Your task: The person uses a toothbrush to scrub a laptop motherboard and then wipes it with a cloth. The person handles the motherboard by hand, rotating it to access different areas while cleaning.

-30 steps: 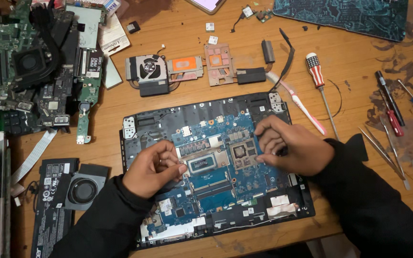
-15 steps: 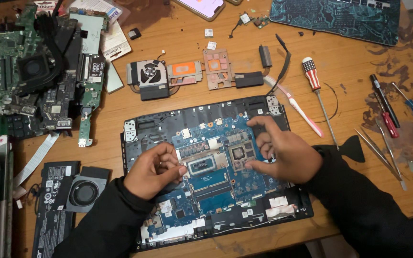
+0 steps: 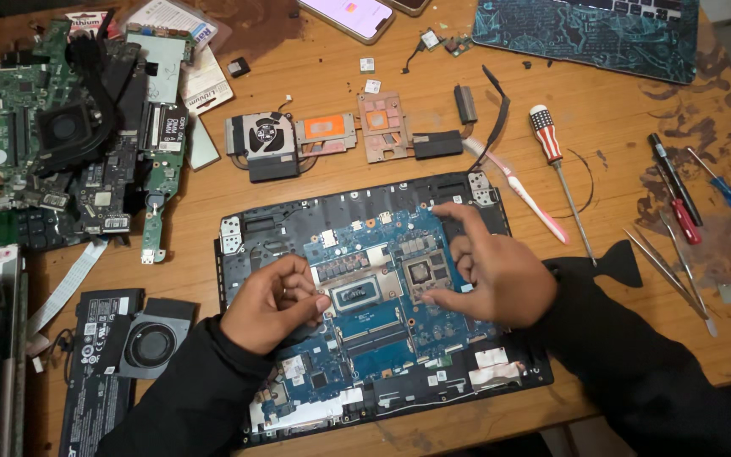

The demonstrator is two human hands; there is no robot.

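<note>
My right hand (image 3: 501, 279) is lifting up off the blue board (image 3: 374, 313) now; a moment ago it was lying flat on the board's top right part. Its fingers (image 3: 458, 216) are spreading wide and holding nothing. My left hand (image 3: 272, 305) is staying where it was, with its fingers curling in close over the silver chip (image 3: 355, 294). They may be pinching something tiny, but I cannot tell from here.

The blue board is sitting in the black laptop shell (image 3: 247, 237), right under my fingers. Just past my fingertips, a fan with copper plates (image 3: 298, 140) is lying on the wooden table (image 3: 602, 101). To the right of my right fingers, a white toothbrush (image 3: 526, 190) and a striped screwdriver (image 3: 552, 148) are lying close together. Out past my left fingers, a pile of green boards (image 3: 69, 144) is sitting. My black sleeves are covering the bottom corners of the shell.
</note>
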